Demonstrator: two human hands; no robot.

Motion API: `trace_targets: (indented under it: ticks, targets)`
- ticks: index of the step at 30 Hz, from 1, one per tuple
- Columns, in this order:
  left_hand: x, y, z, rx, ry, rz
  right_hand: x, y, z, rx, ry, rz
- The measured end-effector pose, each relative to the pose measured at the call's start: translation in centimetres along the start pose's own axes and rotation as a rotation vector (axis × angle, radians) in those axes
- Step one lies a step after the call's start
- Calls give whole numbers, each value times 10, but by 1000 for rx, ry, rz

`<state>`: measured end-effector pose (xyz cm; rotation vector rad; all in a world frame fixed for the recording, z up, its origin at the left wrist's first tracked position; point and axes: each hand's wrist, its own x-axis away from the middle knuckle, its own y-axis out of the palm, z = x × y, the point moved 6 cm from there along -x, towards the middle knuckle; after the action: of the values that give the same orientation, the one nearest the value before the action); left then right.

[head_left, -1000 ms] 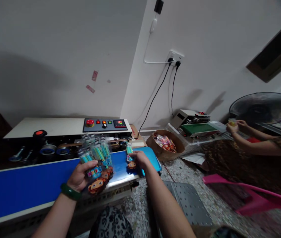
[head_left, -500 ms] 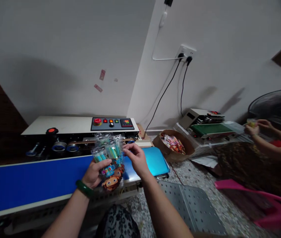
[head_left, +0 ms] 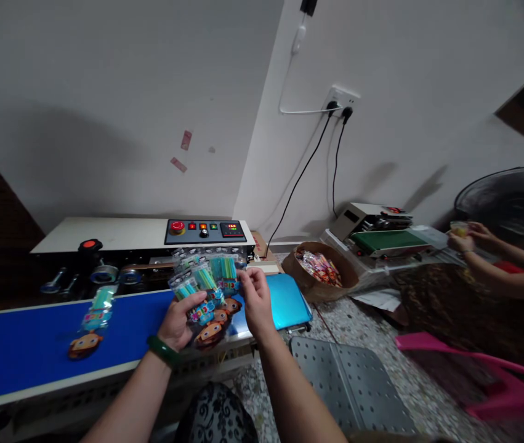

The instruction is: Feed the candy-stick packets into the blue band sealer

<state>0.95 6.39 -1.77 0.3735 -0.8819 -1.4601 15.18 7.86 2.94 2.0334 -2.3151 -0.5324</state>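
Over blue belt [head_left: 21,344]: left hand [head_left: 179,320] grips packet stack [head_left: 204,289]; right hand [head_left: 253,298] pinches one.

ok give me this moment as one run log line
left hand: holds fanned stack of packets | right hand: pinching rightmost packet of stack | blue belt: one packet lying flat | co-worker's hands: at second sealer

Left hand [head_left: 179,320] grips a fanned stack of toy packets [head_left: 206,289], right hand [head_left: 255,299] pinching the top one. Another packet [head_left: 92,323] lies on the blue belt [head_left: 21,344].
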Motion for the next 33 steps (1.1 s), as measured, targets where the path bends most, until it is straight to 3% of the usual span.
trace_targets:
  ticks: [4, 12, 15, 19, 23, 26, 30, 33]
  targets:
    - [-2, -2, -3, -14, 7, 12, -1, 0, 11, -44, 77, -30]
    - [-4, -7, -6, -13, -90, 38, -5, -46, 8, -99, -14, 285]
    - [-3, -12, -1, 4, -109, 79, -14, -77, 17, -140, 105, 312]
    - [-1, -19, 11, -12, -34, 147, -27, -105, 40, 17, 330, 248]
    - [1, -18, 13, -17, -46, 154, -37, -95, 64, 127, 506, 94]
    - [0, -17, 12, -11, -60, 152, -41, -77, 76, 146, 538, 43]
    - [-3, -18, 9, -33, -35, 120, -37, -59, 72, 177, 445, 106]
    - [-5, -15, 6, -57, 7, 59, -26, -31, 49, 141, 260, -26]
